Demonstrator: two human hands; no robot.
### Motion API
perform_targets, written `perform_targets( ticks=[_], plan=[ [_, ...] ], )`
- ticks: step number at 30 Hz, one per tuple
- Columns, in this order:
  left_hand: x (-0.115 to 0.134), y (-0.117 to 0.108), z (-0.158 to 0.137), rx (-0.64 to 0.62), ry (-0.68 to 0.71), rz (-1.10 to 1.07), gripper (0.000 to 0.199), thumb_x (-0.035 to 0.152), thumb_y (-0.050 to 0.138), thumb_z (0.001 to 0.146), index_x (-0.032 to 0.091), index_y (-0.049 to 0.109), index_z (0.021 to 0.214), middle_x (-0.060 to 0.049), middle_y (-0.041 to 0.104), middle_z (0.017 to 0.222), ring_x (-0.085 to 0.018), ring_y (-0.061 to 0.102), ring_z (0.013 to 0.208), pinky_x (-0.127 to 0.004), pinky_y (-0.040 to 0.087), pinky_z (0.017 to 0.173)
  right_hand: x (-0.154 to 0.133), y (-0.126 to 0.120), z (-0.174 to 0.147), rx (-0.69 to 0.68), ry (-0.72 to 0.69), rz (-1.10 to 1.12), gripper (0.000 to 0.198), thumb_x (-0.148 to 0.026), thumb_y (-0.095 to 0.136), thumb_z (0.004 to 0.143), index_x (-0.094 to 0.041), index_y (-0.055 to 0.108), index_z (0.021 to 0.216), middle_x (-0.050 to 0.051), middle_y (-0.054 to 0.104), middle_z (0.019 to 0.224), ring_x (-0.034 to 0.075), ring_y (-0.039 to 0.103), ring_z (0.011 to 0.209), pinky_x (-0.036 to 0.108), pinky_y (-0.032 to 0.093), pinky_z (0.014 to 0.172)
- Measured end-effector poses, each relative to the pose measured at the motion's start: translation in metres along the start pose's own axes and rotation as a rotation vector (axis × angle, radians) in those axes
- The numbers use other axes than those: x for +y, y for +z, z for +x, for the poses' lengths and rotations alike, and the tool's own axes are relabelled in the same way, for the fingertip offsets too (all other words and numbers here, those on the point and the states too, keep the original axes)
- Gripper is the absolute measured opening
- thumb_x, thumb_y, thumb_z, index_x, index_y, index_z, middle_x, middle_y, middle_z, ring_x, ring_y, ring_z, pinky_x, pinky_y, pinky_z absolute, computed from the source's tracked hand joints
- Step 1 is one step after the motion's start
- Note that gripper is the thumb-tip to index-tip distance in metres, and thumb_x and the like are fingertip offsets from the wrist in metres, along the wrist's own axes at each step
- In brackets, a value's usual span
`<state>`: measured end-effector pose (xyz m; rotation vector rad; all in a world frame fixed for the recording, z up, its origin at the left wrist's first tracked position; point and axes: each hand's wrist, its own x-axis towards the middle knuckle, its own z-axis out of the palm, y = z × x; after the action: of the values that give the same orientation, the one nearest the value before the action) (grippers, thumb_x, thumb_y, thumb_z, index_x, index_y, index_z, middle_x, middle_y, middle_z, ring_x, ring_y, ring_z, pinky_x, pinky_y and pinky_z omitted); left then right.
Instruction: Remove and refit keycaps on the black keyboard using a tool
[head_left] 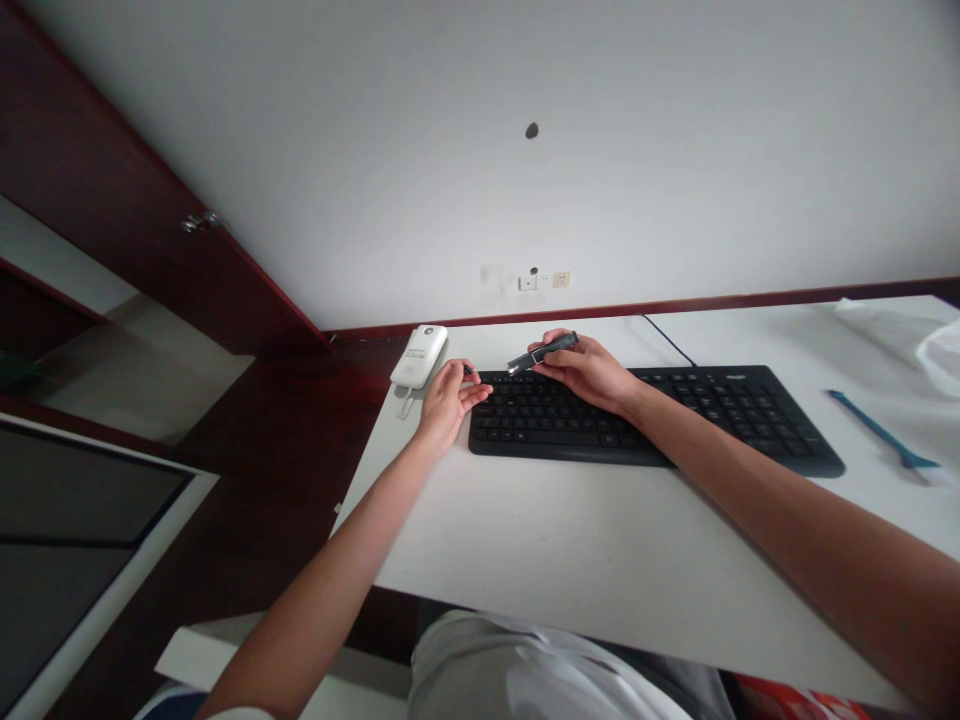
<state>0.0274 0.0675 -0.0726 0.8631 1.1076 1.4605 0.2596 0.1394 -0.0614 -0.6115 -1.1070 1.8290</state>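
Observation:
My right hand [589, 372] is closed around a short, dark, pen-shaped tool [553, 350] with a silvery tip that points left. It is held above the upper left part of a black keyboard [555, 438]. Just beyond the keyboard's left end, my left hand [448, 402] pinches a small black piece [469, 371] between thumb and forefinger, its other fingers loosely extended. The piece is too small to name. A gap separates the two held things.
A white power-bank-like device [420, 357] with a short cable lies at the white table's [487, 540] far left corner. On the right are a blue brush-like tool [874, 425] and a crumpled white plastic bag [911, 340]. The keyboard's cord [667, 338] runs to the back edge.

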Motion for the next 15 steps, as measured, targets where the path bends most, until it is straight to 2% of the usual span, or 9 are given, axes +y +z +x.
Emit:
perform_targets(
  ticks=[6,12,15],
  plan=[
    [0.0005,0.0021,-0.0019,-0.092,-0.005,0.129,0.045,0.053,0.083,0.079,0.017,0.062,0.098,-0.002,0.07,0.085,-0.013,0.073,0.073,-0.026,0.061,0.072,0.0001,0.0004,-0.0001,-0.006,0.006,0.01,0.029,-0.022,0.087,0.071,-0.025,0.068,0.093,0.0,0.075,0.103,0.019,0.068,0.107,0.042,0.05,0.109],
    [-0.0017,0.0024,-0.0032,-0.186,0.092,0.296,0.038,0.045,0.084,0.08,0.015,0.069,0.097,-0.006,0.076,0.087,-0.016,0.074,0.079,-0.029,0.062,0.078,-0.002,0.0042,-0.0027,-0.031,0.007,-0.019,0.03,-0.024,0.087,0.07,-0.025,0.067,0.093,0.001,0.074,0.103,0.019,0.068,0.106,0.041,0.052,0.106],
    [-0.0026,0.0013,-0.003,-0.186,0.129,0.342,0.036,0.042,0.083,0.08,0.014,0.073,0.1,-0.007,0.077,0.09,-0.017,0.074,0.081,-0.031,0.061,0.081,-0.0033,0.007,-0.0043,-0.046,0.003,-0.029,0.032,-0.024,0.089,0.068,-0.024,0.067,0.092,0.001,0.073,0.102,0.019,0.067,0.104,0.04,0.053,0.103]
  ],
)
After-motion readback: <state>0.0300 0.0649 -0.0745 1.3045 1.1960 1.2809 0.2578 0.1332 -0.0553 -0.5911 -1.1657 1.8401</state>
